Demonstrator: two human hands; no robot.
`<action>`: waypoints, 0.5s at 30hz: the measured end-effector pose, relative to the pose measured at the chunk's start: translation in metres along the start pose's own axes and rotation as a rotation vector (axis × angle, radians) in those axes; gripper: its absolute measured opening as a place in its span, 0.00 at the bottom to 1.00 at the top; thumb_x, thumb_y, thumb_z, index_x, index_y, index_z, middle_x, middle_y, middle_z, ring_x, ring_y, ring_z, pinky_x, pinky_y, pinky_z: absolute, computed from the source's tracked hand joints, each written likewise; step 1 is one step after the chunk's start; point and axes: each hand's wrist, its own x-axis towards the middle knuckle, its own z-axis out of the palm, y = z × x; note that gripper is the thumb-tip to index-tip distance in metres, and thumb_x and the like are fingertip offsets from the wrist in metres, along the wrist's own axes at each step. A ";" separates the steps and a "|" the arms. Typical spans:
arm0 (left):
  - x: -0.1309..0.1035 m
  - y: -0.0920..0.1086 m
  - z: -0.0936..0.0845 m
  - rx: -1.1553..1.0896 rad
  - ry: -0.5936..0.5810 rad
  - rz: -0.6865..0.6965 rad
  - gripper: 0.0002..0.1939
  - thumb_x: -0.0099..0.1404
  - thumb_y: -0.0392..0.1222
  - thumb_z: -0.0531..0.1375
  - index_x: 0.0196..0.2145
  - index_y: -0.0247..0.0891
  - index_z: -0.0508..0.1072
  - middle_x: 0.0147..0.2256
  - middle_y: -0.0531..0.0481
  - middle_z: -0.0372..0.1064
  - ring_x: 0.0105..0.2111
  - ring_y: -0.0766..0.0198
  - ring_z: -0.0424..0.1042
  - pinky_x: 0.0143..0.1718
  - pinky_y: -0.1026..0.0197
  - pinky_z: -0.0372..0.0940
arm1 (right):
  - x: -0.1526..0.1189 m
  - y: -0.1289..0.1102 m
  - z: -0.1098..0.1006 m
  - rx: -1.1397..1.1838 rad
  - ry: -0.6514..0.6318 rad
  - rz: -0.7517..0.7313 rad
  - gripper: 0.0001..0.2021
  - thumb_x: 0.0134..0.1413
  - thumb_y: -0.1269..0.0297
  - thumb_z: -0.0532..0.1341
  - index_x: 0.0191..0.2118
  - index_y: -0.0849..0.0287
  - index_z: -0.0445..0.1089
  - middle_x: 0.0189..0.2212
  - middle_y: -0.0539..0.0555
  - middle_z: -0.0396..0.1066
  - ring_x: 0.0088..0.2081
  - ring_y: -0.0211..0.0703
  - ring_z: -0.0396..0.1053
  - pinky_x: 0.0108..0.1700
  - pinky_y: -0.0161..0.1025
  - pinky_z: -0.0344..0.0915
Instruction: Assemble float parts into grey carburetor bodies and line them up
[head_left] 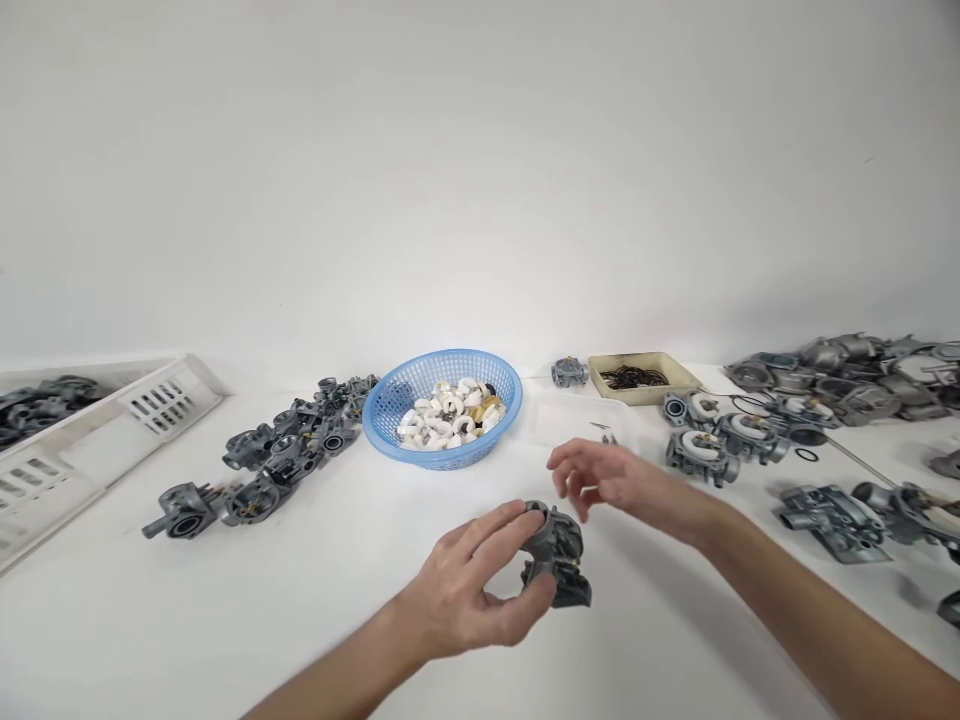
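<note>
A grey metal carburetor body [564,550] is held above the white table by my left hand [480,585], its fingers over the top and its thumb low on the near side. My right hand [600,475] hovers just above and to the right of that part, fingers curled loosely and apart, nothing visible in them. Behind my hands a blue mesh basket [442,460] holds many white ring-like pieces [450,415]. Near my right hand lies a shallow clear tray [551,415] with a few small pins.
More carburetor bodies [289,450] lie in a row at the left, beside a white crate [161,405]. A cream tray [675,385] holds black rings. Carburetors with white floats [701,450] and a pile of metal covers [855,375] occupy the right.
</note>
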 end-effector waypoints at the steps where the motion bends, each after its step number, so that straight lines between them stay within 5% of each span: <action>1: 0.001 0.001 0.000 0.001 0.025 0.002 0.12 0.62 0.37 0.67 0.43 0.39 0.72 0.60 0.35 0.65 0.58 0.47 0.70 0.42 0.54 0.79 | 0.001 0.009 0.006 0.045 -0.002 0.039 0.33 0.53 0.41 0.70 0.60 0.53 0.68 0.48 0.57 0.71 0.44 0.46 0.72 0.49 0.47 0.69; 5: 0.002 0.006 0.004 -0.040 0.089 -0.018 0.11 0.60 0.35 0.67 0.41 0.39 0.73 0.63 0.35 0.62 0.59 0.47 0.70 0.41 0.53 0.80 | 0.000 0.032 0.027 0.096 -0.098 0.098 0.39 0.49 0.43 0.73 0.64 0.50 0.66 0.59 0.59 0.67 0.57 0.53 0.67 0.61 0.51 0.60; 10: -0.002 0.012 0.007 -0.120 0.161 -0.058 0.14 0.53 0.31 0.66 0.38 0.40 0.72 0.67 0.37 0.58 0.62 0.45 0.67 0.43 0.50 0.81 | 0.000 0.043 0.041 0.337 -0.132 0.144 0.33 0.44 0.47 0.77 0.55 0.55 0.74 0.44 0.54 0.76 0.42 0.43 0.73 0.43 0.37 0.67; 15: -0.013 0.018 0.003 -0.251 0.148 -0.092 0.30 0.53 0.35 0.67 0.54 0.50 0.70 0.66 0.42 0.62 0.59 0.44 0.71 0.45 0.49 0.80 | 0.002 0.052 0.051 0.494 -0.154 0.200 0.37 0.32 0.51 0.82 0.51 0.58 0.76 0.38 0.51 0.77 0.35 0.37 0.73 0.39 0.33 0.67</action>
